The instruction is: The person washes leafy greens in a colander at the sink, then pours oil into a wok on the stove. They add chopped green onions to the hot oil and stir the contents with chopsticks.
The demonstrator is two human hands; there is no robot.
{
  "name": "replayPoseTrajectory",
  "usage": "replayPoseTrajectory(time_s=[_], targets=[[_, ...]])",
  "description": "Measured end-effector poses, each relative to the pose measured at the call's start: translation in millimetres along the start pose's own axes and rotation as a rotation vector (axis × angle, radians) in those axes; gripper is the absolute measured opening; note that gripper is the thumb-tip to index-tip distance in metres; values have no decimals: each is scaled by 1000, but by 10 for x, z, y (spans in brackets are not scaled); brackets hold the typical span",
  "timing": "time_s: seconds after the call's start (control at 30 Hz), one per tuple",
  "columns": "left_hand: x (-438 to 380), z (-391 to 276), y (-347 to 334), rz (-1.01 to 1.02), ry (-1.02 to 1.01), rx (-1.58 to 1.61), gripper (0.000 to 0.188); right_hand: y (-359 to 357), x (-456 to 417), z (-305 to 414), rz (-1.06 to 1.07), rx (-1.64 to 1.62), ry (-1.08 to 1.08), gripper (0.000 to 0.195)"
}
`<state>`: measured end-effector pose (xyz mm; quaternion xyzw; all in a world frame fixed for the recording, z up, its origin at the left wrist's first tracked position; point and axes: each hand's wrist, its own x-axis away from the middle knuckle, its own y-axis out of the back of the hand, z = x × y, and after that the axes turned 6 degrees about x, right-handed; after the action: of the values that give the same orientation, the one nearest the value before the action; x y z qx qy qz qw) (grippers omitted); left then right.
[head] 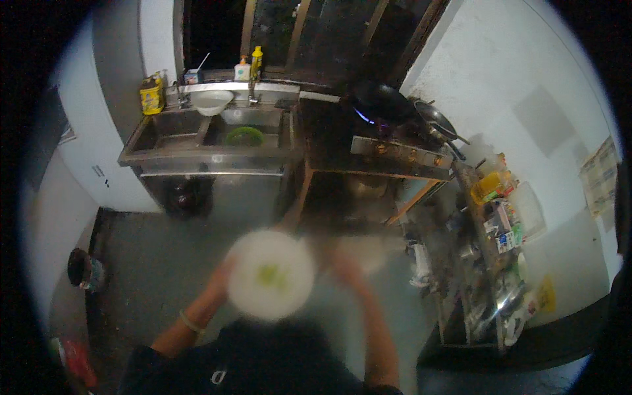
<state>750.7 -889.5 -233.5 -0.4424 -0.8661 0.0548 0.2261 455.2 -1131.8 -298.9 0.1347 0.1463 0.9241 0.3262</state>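
My left hand (pixel 226 278) is shut on the left edge of a round white plate (pixel 247 296), held above the floor in front of my body. Some small pale green pieces (pixel 270 276), blurred, lie in the plate's middle. To the right of the plate, and apart from it, is my right hand (pixel 345 266); it is too blurred to tell its fingers or whether anything is in it. Farther off, a dark wok (pixel 382 101) sits on the gas stove (pixel 363 144), where a blue flame shows under its left side.
A steel double sink (pixel 217 157) holds a green basket (pixel 245 137); a white bowl (pixel 212 102) rests at its back. A pan (pixel 435 121) leans beside the wok. Along the right wall stands a cluttered rack with an oil bottle (pixel 486 187). A bin (pixel 86 270) is at left.
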Motion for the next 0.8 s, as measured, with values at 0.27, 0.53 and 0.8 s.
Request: replayPoseTrajectory(time_s=[0.27,0.53,0.8], targets=[[-1013,-27,-274,-112,-92,48,56,1278,84,197,-383,-41,-98,45],[-1522,-231,-507,-331,-114,411,47,2172,-2500,1243,-305,-709,-228,45],[-2463,-569,-366,-392,-16,384,50,2575,-3913,1345,-300,-806,-272,22]])
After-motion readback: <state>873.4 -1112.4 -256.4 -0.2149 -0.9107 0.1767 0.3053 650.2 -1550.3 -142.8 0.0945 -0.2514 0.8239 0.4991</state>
